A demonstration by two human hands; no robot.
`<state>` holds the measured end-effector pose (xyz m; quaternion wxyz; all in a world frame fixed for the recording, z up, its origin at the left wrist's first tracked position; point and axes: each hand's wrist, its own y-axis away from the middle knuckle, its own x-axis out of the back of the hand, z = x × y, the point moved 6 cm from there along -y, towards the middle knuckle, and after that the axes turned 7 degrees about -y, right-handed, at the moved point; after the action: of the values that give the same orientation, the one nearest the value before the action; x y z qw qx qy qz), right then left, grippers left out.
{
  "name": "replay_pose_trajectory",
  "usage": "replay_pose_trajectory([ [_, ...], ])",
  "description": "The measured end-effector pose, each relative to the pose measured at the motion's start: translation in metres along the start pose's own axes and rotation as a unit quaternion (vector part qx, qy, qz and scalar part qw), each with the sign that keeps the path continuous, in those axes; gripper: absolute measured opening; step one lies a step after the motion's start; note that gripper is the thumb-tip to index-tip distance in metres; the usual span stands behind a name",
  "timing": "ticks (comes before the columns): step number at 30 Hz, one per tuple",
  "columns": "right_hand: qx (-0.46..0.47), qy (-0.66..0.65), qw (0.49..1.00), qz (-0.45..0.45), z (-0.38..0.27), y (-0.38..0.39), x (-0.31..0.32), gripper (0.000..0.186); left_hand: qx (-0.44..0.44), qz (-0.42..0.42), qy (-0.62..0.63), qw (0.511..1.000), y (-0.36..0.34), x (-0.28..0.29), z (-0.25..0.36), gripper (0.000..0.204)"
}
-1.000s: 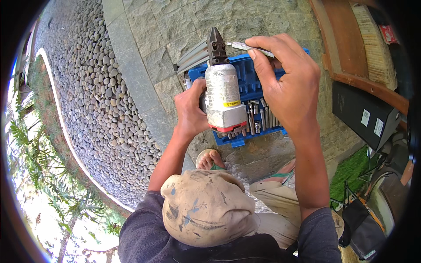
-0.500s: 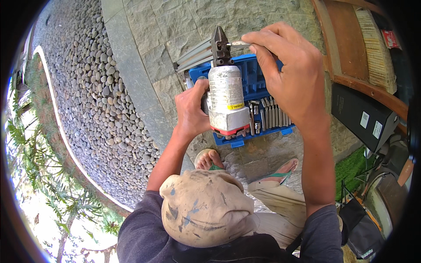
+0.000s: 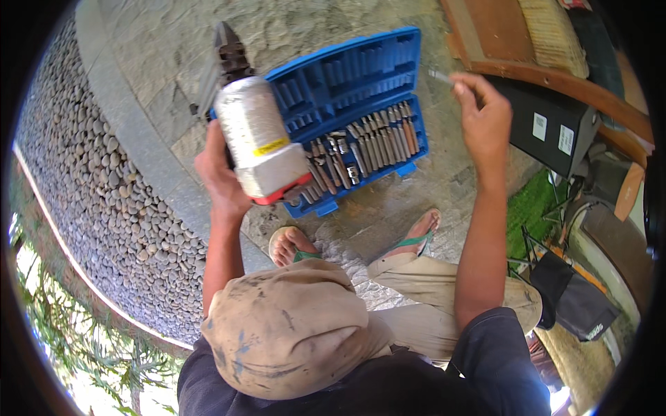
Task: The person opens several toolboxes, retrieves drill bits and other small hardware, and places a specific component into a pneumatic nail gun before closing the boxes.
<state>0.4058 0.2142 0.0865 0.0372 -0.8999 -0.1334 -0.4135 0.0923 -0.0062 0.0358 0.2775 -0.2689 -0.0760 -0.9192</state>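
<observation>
My left hand [image 3: 220, 170] is wrapped round the side of a bulky white power tool [image 3: 255, 118]. The tool has a yellow label, a red lower edge and dark pointed metal jaws [image 3: 232, 54] at its far end. Off to the right, my right hand [image 3: 485, 114] pinches a short thin metal rod [image 3: 440, 77] between thumb and fingers, well apart from the tool. Between the hands, an open blue plastic case [image 3: 409, 41] lies on the stone paving. Its near half holds rows of metal bits [image 3: 378, 142]; slots are moulded into its far half.
Grey pebbles [image 3: 104, 194] cover the ground at left. A black box [image 3: 555, 125] with white labels and a wooden frame [image 3: 534, 80] stand at right. Near them lie green artificial turf [image 3: 531, 201] and a black bag [image 3: 579, 295]. My sandalled feet [image 3: 291, 246] are close to the case.
The tool and my left hand have shifted left in view. My right hand has drawn the rod away from the tool's jaws, to the right. More of the blue case now shows.
</observation>
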Motion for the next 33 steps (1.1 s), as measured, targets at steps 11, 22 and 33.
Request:
replay_pose_trajectory([
  [11,-0.171,-0.095,0.972,0.126,0.086,0.1,-0.053,0.012,0.22,-0.067,0.443,0.866,0.024,-0.007,-0.1,0.071],
  [22,-0.076,0.051,0.995,0.044,0.069,0.099,-0.048,0.01,-0.047,-0.053,-0.001,0.998,0.006,0.002,-0.037,0.023],
  [33,-0.068,0.01,0.998,0.002,0.07,0.093,-0.038,0.013,-0.039,-0.02,-0.013,0.999,0.004,0.004,-0.024,0.025],
])
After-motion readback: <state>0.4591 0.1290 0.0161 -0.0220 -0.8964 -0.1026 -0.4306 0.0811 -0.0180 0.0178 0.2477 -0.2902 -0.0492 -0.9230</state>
